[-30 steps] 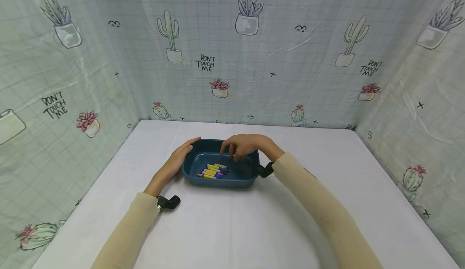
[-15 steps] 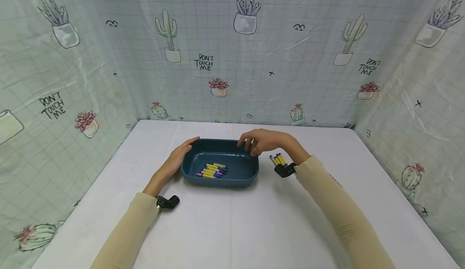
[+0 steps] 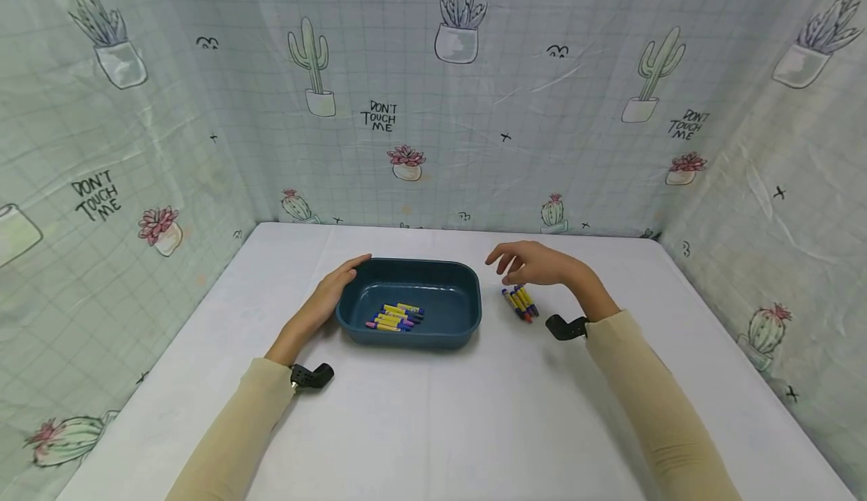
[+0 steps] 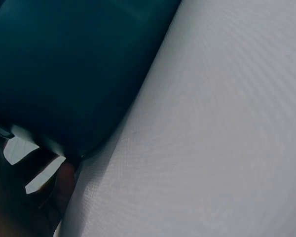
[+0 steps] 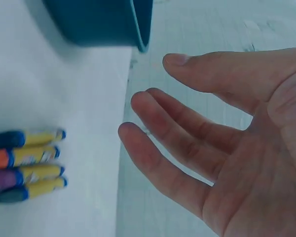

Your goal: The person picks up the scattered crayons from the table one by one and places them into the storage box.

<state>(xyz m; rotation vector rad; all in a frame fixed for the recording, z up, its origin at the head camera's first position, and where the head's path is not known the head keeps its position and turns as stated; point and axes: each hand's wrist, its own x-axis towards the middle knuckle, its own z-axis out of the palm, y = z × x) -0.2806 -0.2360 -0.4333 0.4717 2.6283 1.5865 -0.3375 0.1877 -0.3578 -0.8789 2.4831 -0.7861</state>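
Fingers (image 5: pixel 150 158) apart and empty, the right hand (image 3: pixel 535 263) has moved from the tub (image 3: pixel 409 341) toward four crayons (image 5: pixel 34 174), apparently shifting work there, while the left hand (image 3: pixel 323 296), fingers spread, touches the tub.

Soft light whitens my table (image 3: pixel 379 426), faintly shadowed between four and five o'clock; my left wrist view is dim, my right blurs crayons (image 5: pixel 39 157) at eight o'clock.
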